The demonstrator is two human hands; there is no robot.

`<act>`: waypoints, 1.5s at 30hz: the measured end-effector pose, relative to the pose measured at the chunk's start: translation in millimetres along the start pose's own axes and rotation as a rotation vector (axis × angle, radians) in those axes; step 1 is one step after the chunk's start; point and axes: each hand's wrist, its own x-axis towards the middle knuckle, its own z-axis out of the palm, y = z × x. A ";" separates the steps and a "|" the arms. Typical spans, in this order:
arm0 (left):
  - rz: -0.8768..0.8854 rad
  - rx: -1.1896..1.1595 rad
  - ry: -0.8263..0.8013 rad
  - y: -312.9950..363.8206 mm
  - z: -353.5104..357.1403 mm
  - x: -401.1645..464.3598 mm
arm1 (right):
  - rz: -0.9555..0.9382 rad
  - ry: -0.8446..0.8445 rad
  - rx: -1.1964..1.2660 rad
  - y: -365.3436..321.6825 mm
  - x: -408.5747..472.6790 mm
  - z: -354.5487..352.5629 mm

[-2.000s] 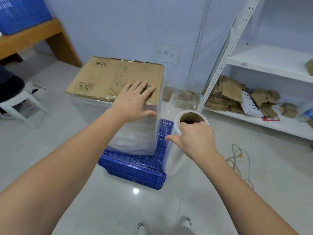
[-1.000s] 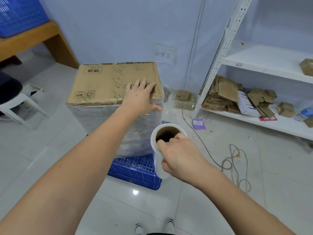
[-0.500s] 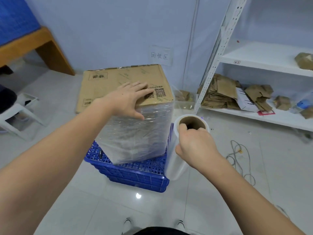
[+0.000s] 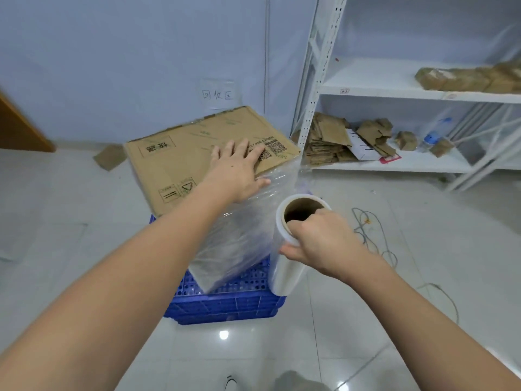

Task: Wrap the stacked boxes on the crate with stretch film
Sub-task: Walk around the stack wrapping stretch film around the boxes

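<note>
Left hand flat on one wrapped box; right hand grips one film roll.

Even, cool overhead light fills the room, bright with only soft shadows. One small white glare spot sits on the glossy floor tiles just in front of the crate. The wide lens bows the shelf upright; the whole frame is slightly soft, most towards the edges.
</note>
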 end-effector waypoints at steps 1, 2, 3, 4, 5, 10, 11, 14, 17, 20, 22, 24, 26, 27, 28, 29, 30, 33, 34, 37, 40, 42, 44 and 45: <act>-0.011 0.002 0.001 4.0 -0.3 2.9 | -0.013 0.020 0.020 -0.6 -2.3 -0.3; -0.020 0.004 0.002 7.9 -0.3 5.1 | -0.027 0.030 0.031 0.0 -4.1 -1.0; -0.027 0.004 0.004 11.4 0.0 6.9 | -0.046 0.026 0.036 0.9 -5.7 -2.7; -0.030 0.005 0.008 14.2 0.7 7.8 | -0.071 0.012 0.038 1.7 -7.0 -3.4; -0.031 0.010 0.014 16.2 1.7 7.9 | -0.103 -0.001 0.041 1.8 -8.5 -3.1; -0.033 -0.001 0.030 16.6 4.8 4.4 | -0.171 -0.068 0.068 -1.2 -19.2 1.7; -0.036 -0.003 0.029 16.7 4.8 4.0 | -0.157 -0.079 0.076 -0.6 -21.3 1.6; -0.038 -0.012 0.037 17.8 4.9 3.5 | -0.093 -0.089 0.087 -3.1 -29.0 -3.0; -0.043 -0.028 0.054 17.8 5.1 1.0 | -0.063 -0.038 0.008 -13.5 -37.4 -3.5; -0.053 -0.033 0.062 19.1 4.8 -0.6 | -0.037 0.004 -0.025 -23.4 -39.7 -0.7; -0.056 -0.029 0.063 21.2 4.7 -1.7 | 0.027 0.009 -0.002 -29.1 -36.1 3.9; -0.059 -0.037 0.069 22.3 3.8 -3.1 | 0.066 0.090 -0.057 -34.0 -30.7 11.5; -0.064 -0.059 0.089 22.1 3.2 -4.8 | 0.093 0.154 -0.084 -34.9 -26.6 15.4; -0.066 -0.070 0.101 21.5 2.8 -5.7 | 0.108 0.189 -0.084 -32.8 -24.7 18.0; -0.067 -0.082 0.112 21.0 2.6 -6.3 | 0.117 0.198 -0.079 -31.2 -24.5 19.0; -0.067 -0.095 0.119 20.3 2.6 -6.6 | 0.119 0.196 -0.073 -30.0 -25.5 19.3; -0.066 -0.109 0.126 19.9 2.4 -6.8 | 0.121 0.197 -0.073 -29.7 -26.1 17.4; -0.055 -0.143 0.144 17.0 2.2 -4.6 | 0.150 0.179 -0.025 -33.7 -32.3 13.2; -0.044 -0.149 0.153 15.9 1.7 -4.0 | 0.172 0.144 0.003 -37.2 -34.8 10.4; -0.023 -0.135 0.201 12.6 0.8 -6.5 | 0.284 0.065 -0.036 -49.4 -35.3 8.2; -0.022 -0.064 0.211 11.2 0.1 -9.1 | 0.427 0.016 -0.073 -63.1 -28.7 11.8; 0.018 -0.035 0.155 7.2 -4.1 -7.2 | 0.508 0.017 -0.027 -71.0 -21.7 13.6; 0.112 -0.031 0.065 -3.6 -13.1 -6.5 | 0.603 0.026 -0.036 -77.8 -14.6 13.5; 0.174 -0.047 0.012 -11.9 -18.8 -8.2 | 0.656 0.035 -0.055 -80.9 -11.0 13.8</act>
